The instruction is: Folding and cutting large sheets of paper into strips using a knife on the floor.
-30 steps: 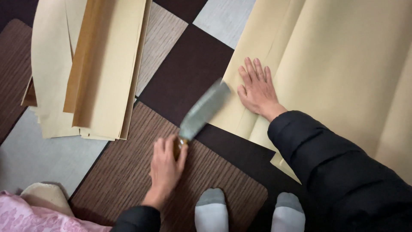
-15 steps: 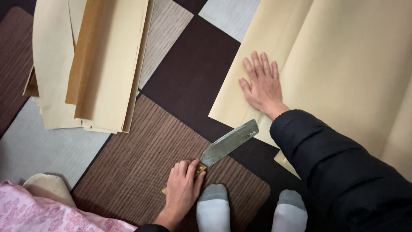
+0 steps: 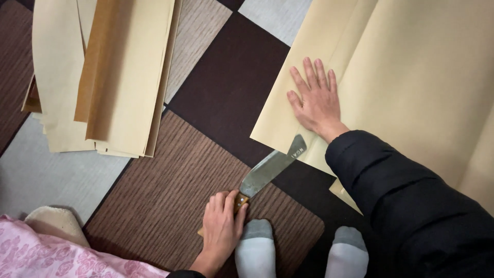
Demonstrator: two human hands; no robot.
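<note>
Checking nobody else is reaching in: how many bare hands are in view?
2. The left hand grips the knife handle near the grey-socked feet; the right hand lies flat on the large tan sheet. No others show.

View from above: the left hand [image 3: 222, 226] grips the wooden handle of a broad knife [image 3: 271, 167] that lies low over the floor [image 3: 170, 195] of brown, dark and grey squares, its blade tip reaching the near edge of a large cream sheet [image 3: 411, 77]. The right hand [image 3: 315, 98] lies flat, fingers spread, on that sheet just beyond the blade tip. A stack of cut cream and tan strips [image 3: 103, 77] lies well apart at upper left; two grey socks [image 3: 303, 252] show at the bottom edge.
</note>
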